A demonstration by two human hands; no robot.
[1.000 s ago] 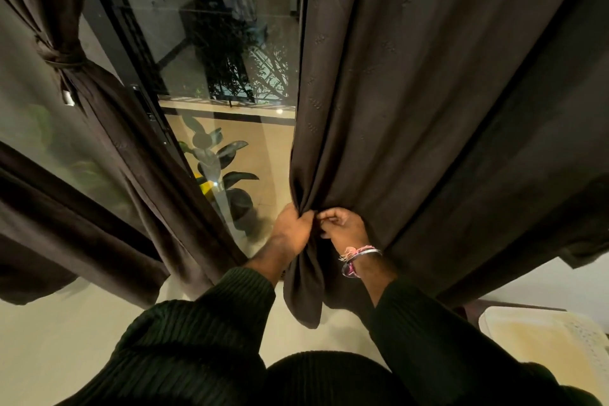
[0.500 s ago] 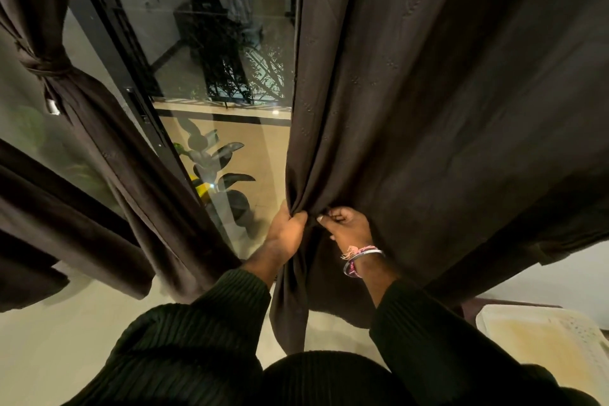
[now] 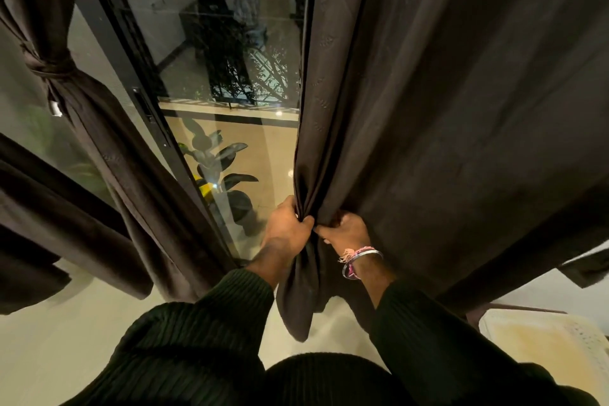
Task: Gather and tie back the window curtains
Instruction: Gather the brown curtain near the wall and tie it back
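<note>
Right curtain [image 3: 461, 109] is the biggest thing you've got: dark brown, hanging loose, filling the right half of the view beside the glass door [image 3: 230, 59]. Its inner edge is bunched into folds at your hands, with a tail of cloth hanging below them toward the pale floor [image 3: 49, 339].

Left curtain [image 3: 99, 142] is already gathered, cinched by a tie-back [image 3: 49, 67] of the same cloth high at the left edge.

Black door frame [image 3: 138, 92] runs diagonally between the two curtains. Potted plant [image 3: 217, 168] sits behind the glass.

Cream cushion [image 3: 543, 339] at bottom right, near your right sleeve.

Your left hand [image 3: 286, 227] is curled tight round the gathered edge, thumb pressing the folds. Your right hand [image 3: 346, 231] is just beside it, touching it, fingers curled into the next fold of the same curtain. Bracelets [image 3: 359, 260] on the right wrist.
</note>
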